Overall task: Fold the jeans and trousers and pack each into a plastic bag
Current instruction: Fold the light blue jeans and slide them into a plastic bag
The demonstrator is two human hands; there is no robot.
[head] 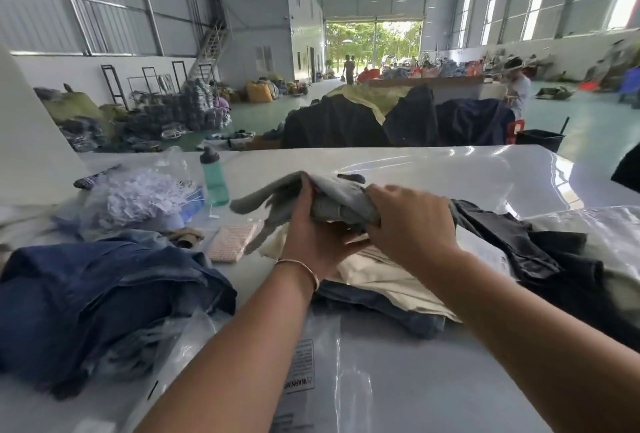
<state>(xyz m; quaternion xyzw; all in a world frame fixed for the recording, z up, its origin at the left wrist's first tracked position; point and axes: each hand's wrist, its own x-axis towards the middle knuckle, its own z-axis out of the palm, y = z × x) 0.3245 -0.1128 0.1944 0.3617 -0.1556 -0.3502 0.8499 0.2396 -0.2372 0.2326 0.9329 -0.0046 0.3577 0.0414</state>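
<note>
Your left hand (pixel 311 235) and right hand (pixel 412 221) both grip a bunched pair of grey trousers (pixel 332 202), held just above cream trousers (pixel 384 280) on the white counter (pixel 433 166). Blue jeans (pixel 104 294) lie to the left, dark trousers (pixel 540 252) to the right, and a plastic bag (pixel 346 380) lies flat nearest you.

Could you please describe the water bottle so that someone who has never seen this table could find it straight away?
On the white table, look at the far left part, just behind the heap of white paper tags. The water bottle stands upright there, left of the grey garment in the hands. It alone is translucent green with a dark cap.
</note>
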